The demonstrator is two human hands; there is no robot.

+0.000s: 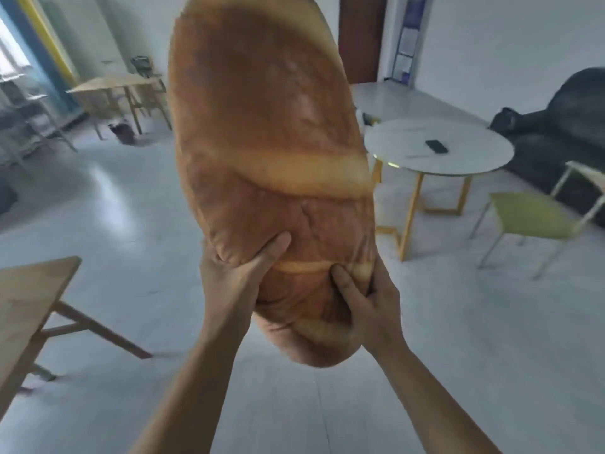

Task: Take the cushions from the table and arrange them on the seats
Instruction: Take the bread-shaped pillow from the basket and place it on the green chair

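Observation:
A long bread-shaped cushion (265, 126), brown with pale stripes, stands upright in the air in front of me and fills the middle of the view. My left hand (235, 270) grips its lower left side, thumb pressed into the fabric. My right hand (366, 303) grips its lower right end, fingers dug into the cover. A yellow-green chair (530, 217) stands at the right, its seat bare. A black sofa (563, 126) sits at the far right.
A round white table (458, 149) with gold legs carries a dark phone (436, 146). A wooden table (29, 299) juts in at lower left. Another wooden table (114, 85) and a small dark bin (122, 132) stand at the back left. Pale floor lies between them.

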